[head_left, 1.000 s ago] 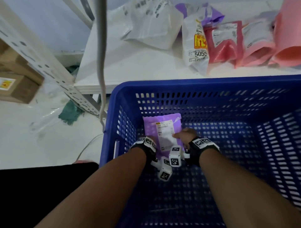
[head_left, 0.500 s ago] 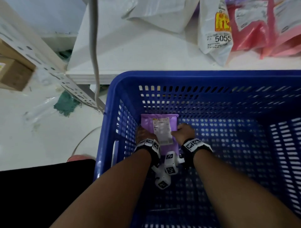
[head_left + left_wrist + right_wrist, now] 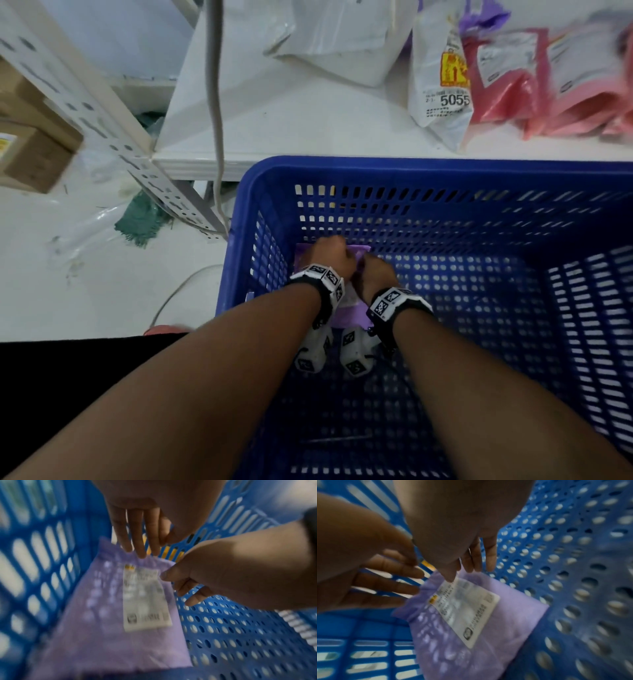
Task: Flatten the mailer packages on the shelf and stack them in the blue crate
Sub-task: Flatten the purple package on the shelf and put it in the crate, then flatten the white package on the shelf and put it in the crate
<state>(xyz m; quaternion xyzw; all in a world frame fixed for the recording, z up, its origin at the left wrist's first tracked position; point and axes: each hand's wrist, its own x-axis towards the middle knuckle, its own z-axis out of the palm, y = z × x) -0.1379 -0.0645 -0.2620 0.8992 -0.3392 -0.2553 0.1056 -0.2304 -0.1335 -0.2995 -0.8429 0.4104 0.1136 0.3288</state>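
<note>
A purple mailer [image 3: 106, 615] with a white label [image 3: 464, 609] lies flat on the floor of the blue crate [image 3: 411, 168], in its far left corner. My left hand [image 3: 142, 547] reaches over it with straight fingers, the tips touching its far edge. My right hand [image 3: 464, 572] is close beside it, thumb tip on the label's far end, fingers relaxed past the mailer's right edge. In the head view both hands [image 3: 330, 255] [image 3: 376, 274] cover most of the mailer [image 3: 349, 315]. White mailers [image 3: 442, 85] and pink mailers [image 3: 507, 78] lie on the shelf [image 3: 291, 130].
The crate stands against the white shelf's front edge; the rest of its perforated floor [image 3: 462, 325] holds nothing. A grey cable [image 3: 214, 85] hangs at the shelf's left corner. Cardboard boxes [image 3: 30, 150] and a perforated rack post [image 3: 102, 113] are at the left.
The mailer has gone down from a raised, tilted hold to lying flat in the corner. Both hands have slid forward over it to its far edge.
</note>
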